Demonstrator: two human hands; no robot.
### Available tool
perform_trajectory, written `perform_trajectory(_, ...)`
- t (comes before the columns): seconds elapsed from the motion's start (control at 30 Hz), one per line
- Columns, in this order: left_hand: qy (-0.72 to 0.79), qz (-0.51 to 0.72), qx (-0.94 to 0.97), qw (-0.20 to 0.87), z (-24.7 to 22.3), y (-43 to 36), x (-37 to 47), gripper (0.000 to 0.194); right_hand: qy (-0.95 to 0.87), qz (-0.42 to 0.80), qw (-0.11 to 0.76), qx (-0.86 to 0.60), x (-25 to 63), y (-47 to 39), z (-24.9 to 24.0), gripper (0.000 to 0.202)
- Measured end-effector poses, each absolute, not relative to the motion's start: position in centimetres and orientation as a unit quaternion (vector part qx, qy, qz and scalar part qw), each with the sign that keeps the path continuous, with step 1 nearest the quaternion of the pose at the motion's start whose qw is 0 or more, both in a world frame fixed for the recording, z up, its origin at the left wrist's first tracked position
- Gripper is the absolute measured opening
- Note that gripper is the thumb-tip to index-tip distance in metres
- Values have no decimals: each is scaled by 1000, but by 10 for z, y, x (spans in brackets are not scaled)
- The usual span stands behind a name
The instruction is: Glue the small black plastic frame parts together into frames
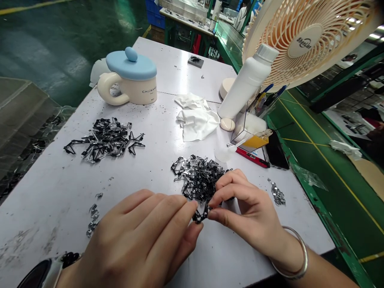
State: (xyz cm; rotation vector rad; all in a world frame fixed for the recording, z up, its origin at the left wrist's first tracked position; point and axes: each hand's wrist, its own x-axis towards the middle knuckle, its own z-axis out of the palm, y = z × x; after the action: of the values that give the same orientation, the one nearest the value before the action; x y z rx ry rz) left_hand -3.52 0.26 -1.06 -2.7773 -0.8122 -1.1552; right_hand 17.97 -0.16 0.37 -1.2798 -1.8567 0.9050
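Observation:
Between both hands, low in the middle of the head view, is a small black part (200, 216). My left hand (144, 236) pinches its left side between thumb and fingers. From the right, the thumb and index finger of my right hand (249, 212) close on the same part. Just beyond the fingertips lies a pile of black and silver parts (198, 176), partly covered by my right hand. Farther left is a second pile of similar black parts (108, 138). Small metal pieces lie left (93, 216) and right (278, 194) of the hands.
A lidded mug (139, 88) stands at the back left. White cloths (198, 120) lie at centre. On the right are a white bottle (246, 84), a pen holder (249, 124), a phone (276, 150) and a large fan (303, 42). A grey block (195, 62) sits farther back.

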Motion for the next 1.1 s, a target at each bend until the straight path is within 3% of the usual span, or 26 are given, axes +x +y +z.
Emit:
perform_trajectory(0.5,-258,-377,-890,13,-9,3,-33,27,-711,359,351,-492,180,-1,2,14)
perform_trajectory(0.9,-314,-378,-871,-15,-15,-4,-35,26,-627,510,345,-477,179,0,2,12)
perform_trajectory(1.1,-357,-394,-846,-50,-17,-9,-35,25,-650,502,347,-453,182,-2,5,10)
